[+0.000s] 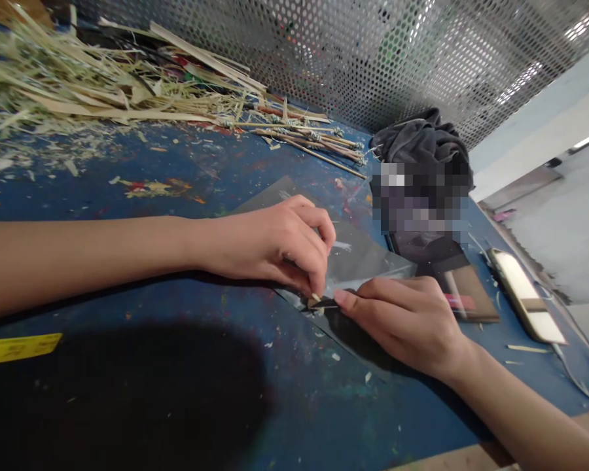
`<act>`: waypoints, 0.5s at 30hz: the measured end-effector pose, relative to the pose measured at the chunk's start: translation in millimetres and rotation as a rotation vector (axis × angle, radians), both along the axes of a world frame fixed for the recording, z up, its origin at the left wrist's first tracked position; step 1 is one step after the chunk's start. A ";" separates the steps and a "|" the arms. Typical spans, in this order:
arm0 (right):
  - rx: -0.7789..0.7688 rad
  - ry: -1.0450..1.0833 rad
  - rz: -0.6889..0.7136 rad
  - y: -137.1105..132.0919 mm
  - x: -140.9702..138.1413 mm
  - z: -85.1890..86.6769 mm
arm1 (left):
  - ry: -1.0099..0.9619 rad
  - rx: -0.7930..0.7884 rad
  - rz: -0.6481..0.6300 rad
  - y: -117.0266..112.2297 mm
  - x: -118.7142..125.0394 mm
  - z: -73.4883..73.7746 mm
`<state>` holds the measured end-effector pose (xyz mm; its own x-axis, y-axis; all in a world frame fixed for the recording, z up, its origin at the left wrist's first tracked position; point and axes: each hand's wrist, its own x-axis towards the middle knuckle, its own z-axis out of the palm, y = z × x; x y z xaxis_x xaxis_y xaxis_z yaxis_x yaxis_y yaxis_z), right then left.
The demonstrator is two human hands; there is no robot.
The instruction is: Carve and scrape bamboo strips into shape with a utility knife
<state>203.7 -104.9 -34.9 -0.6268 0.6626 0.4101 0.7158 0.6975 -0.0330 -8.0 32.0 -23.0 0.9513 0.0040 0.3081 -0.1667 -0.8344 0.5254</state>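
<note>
My left hand [294,242] is closed, thumb and forefinger pinched on a small pale sliver [316,297] that looks like wood or bamboo. Facing it from the right, my right hand [412,317] grips a thin dark blade [328,303], its tip close to the sliver. Whether the blade touches the sliver I cannot tell. Both hands are over a dark flat sheet [368,255] with pale scuffs, lying on the blue table. Most of the blade's handle end is hidden by my right fingers.
Pale shavings and strips [103,91] heap at the back left. Several thin sticks with knotted ends [319,140] lie beside them. A dark cloth [422,147], a glossy dark tablet-like slab [471,294] and a cabled phone [525,297] sit right. A yellow strip [19,348] lies left.
</note>
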 end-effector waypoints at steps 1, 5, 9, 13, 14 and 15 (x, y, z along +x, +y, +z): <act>-0.008 -0.009 0.007 -1.2 1.2 -0.7 | -0.001 0.001 -0.009 0.6 -0.3 0.5; 0.013 -0.020 0.038 -3.5 0.1 1.3 | -0.029 -0.023 -0.010 3.5 -1.4 -1.0; 0.045 0.063 0.007 0.5 -7.9 8.8 | -0.010 -0.048 0.000 4.8 -1.2 -3.3; -0.007 0.049 0.000 5.0 -9.5 9.7 | 0.005 -0.047 -0.007 4.0 -0.3 -2.0; -0.022 0.038 0.007 5.2 -8.1 8.7 | 0.008 -0.045 -0.008 3.7 -0.1 -1.4; -0.031 0.028 0.014 4.9 -6.4 7.5 | 0.015 -0.039 -0.006 3.5 0.1 -0.9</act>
